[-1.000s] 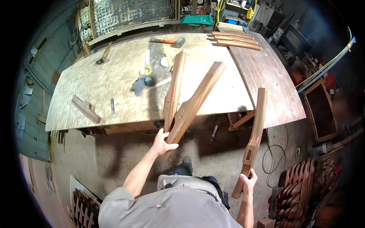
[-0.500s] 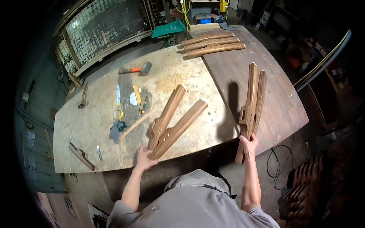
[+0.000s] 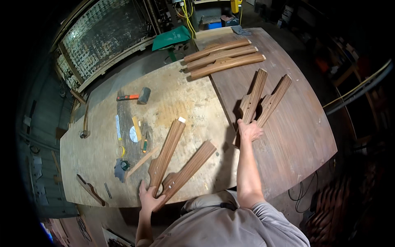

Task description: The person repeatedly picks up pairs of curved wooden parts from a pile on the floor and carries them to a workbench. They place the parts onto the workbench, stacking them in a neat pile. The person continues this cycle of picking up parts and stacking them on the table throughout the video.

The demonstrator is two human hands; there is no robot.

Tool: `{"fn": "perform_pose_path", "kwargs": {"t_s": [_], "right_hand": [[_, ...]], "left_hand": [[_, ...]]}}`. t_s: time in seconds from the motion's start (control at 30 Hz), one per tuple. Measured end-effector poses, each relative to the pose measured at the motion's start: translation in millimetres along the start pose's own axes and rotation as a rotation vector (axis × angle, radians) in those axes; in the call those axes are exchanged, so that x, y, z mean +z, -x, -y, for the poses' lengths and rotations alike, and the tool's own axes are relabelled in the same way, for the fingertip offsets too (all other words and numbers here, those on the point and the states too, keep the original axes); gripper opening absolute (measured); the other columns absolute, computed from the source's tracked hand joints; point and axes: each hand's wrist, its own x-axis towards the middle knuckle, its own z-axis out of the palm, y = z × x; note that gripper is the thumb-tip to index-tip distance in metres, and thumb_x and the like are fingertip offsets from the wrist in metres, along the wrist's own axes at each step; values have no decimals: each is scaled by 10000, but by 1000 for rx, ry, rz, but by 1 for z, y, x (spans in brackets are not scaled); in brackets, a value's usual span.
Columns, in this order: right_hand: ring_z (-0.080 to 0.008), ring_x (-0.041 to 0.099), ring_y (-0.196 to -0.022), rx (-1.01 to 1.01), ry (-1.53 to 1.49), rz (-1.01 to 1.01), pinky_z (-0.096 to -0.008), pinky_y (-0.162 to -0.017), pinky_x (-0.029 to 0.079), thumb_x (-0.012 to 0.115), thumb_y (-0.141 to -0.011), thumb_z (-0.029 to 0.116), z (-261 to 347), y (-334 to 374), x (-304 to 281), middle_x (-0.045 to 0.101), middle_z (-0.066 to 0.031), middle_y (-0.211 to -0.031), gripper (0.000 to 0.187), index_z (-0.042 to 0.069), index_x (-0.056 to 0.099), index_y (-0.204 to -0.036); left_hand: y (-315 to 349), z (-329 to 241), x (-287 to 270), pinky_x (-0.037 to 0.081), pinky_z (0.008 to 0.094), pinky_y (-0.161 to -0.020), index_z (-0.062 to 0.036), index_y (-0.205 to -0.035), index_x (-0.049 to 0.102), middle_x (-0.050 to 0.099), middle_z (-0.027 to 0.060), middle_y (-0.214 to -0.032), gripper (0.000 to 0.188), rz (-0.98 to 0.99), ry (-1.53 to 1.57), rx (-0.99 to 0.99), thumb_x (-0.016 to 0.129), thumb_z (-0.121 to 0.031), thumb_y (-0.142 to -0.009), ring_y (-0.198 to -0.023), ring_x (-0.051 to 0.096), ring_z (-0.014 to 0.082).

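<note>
Near the table's front edge, my left hand [image 3: 149,199] is closed round the near ends of two long, shaped wooden pieces with dark stripes. The left piece [image 3: 168,148] has a pale end; the right piece [image 3: 191,169] is splayed apart from it. My right hand [image 3: 249,131] grips the near ends of two similar pieces over the table's darker right part. One piece [image 3: 254,94] shows small holes along its side, and the other piece [image 3: 275,99] fans out to the right. My fingers partly hide the gripped ends.
Several like wooden pieces [image 3: 224,55] lie side by side at the far edge. A mallet [image 3: 142,96], a white disc [image 3: 133,134], a screwdriver [image 3: 145,144], a grey cloth [image 3: 119,169] and a thin strip [image 3: 142,162] lie on the left. One shaped piece [image 3: 90,190] rests front left.
My right hand has carried its two pieces left and farther over the table, turning them. My left hand's pair has shifted slightly nearer and spread wider. The view has moved too.
</note>
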Motion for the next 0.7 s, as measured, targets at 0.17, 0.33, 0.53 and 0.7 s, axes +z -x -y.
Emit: {"fn": "perform_pose_path", "kwargs": {"t_s": [0.17, 0.33, 0.53, 0.7], "right_hand": [[-407, 599, -1221, -185, 355, 347, -502, -1004, 496, 655, -846, 608, 64, -11, 17, 634, -263, -1291, 669, 160, 646, -1343], [-400, 677, -1086, -656, 273, 399, -476, -933, 546, 698, -877, 395, 76, -45, 27, 717, -235, -1123, 581, 188, 586, -1409], [-224, 738, -754, -422, -337, 547, -362, -728, 566, 744, -878, 254, 74, -112, 57, 731, -127, -807, 599, 89, 543, -1418], [-180, 676, -628, -252, -414, 148, -300, -505, 542, 782, -872, 299, 78, -185, 72, 686, -169, -987, 839, 42, 309, -1516]], "left_hand": [[-135, -70, -9, 453, 491, -1035, -48, -1063, 688, 530, 231, -1365, 422, -170, 437, -55, 842, -199, -701, -1255, 528, 415], [-281, -162, 73, 465, 466, -1044, -62, -1398, 509, 494, 243, -1406, 737, 108, 522, 33, 837, -305, -785, -1204, 572, 394], [-411, -198, 147, 552, 511, -977, -62, -1498, 410, 464, 324, -1421, 791, 189, 401, 9, 794, -267, -837, -1156, 612, 447], [-501, -185, 141, 513, 463, -938, -35, -1298, 573, 609, 202, -1275, 571, 41, 368, 66, 800, -275, -833, -1119, 624, 404]]}}
